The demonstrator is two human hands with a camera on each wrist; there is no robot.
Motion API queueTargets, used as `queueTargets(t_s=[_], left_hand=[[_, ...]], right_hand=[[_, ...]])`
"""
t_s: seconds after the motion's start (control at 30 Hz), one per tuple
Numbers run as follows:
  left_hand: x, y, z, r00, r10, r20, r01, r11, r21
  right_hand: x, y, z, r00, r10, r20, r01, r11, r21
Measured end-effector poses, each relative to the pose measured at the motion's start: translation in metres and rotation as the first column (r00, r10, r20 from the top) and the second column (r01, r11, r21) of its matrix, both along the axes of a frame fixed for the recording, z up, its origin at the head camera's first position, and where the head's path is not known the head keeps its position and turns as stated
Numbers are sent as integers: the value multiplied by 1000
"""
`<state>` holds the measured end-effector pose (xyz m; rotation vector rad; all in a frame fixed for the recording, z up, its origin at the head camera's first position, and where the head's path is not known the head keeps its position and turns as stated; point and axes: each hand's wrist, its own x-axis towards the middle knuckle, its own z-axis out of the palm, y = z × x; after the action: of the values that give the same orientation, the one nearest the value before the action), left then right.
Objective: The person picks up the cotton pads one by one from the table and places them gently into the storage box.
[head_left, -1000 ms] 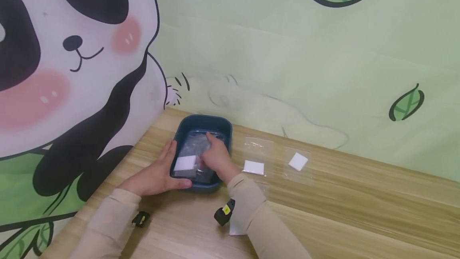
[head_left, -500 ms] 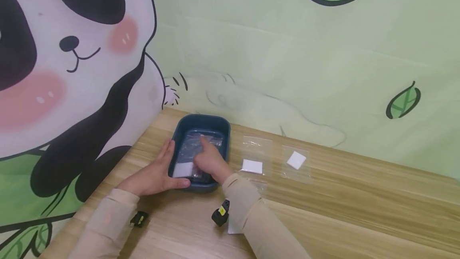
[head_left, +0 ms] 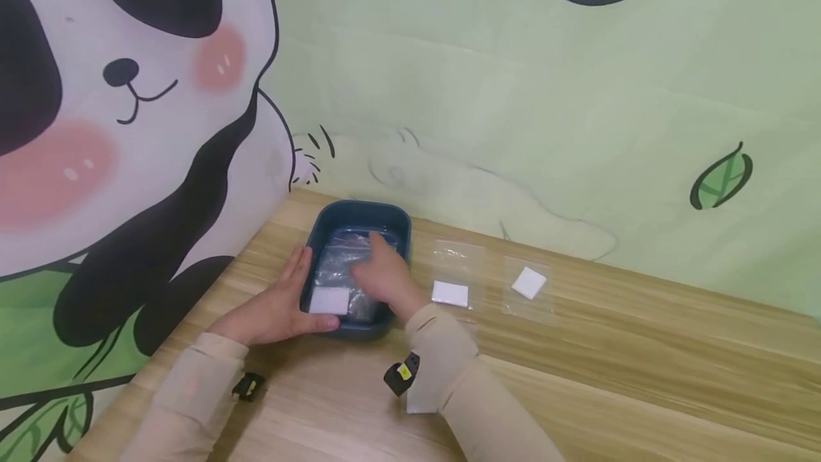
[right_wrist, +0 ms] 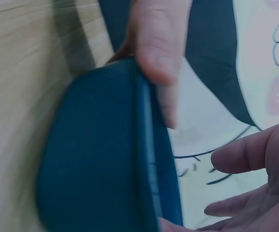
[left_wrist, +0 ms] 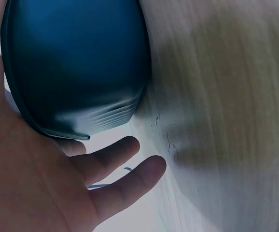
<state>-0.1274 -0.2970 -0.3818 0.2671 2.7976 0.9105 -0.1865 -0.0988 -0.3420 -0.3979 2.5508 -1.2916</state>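
A dark blue plastic box (head_left: 359,214) stands on the table near the wall. My left hand (head_left: 269,314) holds its left side, the thumb over the near rim and the fingers along the outer wall; in the left wrist view, two fingers (left_wrist: 134,186) stretch past the box. Inside lies a clear zip bag (head_left: 336,262) with a white square piece (head_left: 330,301) at its near end. My right hand (head_left: 389,278) is over the bag, index finger pointing forward; in the right wrist view its fingers are spread loosely. Whether its fingertips touch the bag is hidden.
Right of the box lie two clear bags, one with a white rectangle (head_left: 450,294), the other with a tilted white square (head_left: 529,283). Another white piece (head_left: 421,402) shows partly beneath my right wrist. A panda-printed wall covering (head_left: 449,127) borders the wooden table (head_left: 641,348).
My right hand shifted left over the bag, then back right. The bag in the box looks flatter, and its white piece shows more fully. My left hand keeps its place on the box.
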Motion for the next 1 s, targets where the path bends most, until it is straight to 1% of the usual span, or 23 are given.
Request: queueTargets(t_s=[0.17, 0.33, 0.43, 0.53, 0.63, 0.7, 0.77, 0.9, 1.0], left_hand=[[-3, 3, 1, 1000, 2, 13, -2, 1000, 9], [-4, 4, 1, 1000, 0, 15, 0, 1000, 8], [-4, 4, 2, 1000, -3, 15, 3, 1000, -3], [-3, 5, 1, 1000, -2, 17, 3, 1000, -13], [-3, 5, -1, 1000, -1, 24, 1, 1000, -11], [-3, 5, -2, 1000, -3, 26, 3, 1000, -13], [-3, 4, -2, 1000, -3, 26, 3, 1000, -19], [-1, 2, 0, 1000, 2, 27, -2, 1000, -24], [2, 0, 2, 1000, 4, 30, -3, 1000, -24]], right_hand=[[3, 22, 13, 999, -2, -49, -1, 998, -65], [10, 53, 22, 996, 28, -87, -37, 993, -113], [14, 73, 21, 994, 23, -106, -37, 991, -129], [18, 91, 16, 995, -11, -103, -5, 988, -153], [23, 110, 6, 995, -39, -91, 23, 985, -172], [28, 123, 0, 996, -47, -75, 34, 986, -165], [32, 136, -7, 997, -23, -77, 12, 990, -138], [39, 160, -17, 996, 42, -82, -46, 998, -47], [45, 172, -23, 995, 72, -65, -68, 996, 51]])
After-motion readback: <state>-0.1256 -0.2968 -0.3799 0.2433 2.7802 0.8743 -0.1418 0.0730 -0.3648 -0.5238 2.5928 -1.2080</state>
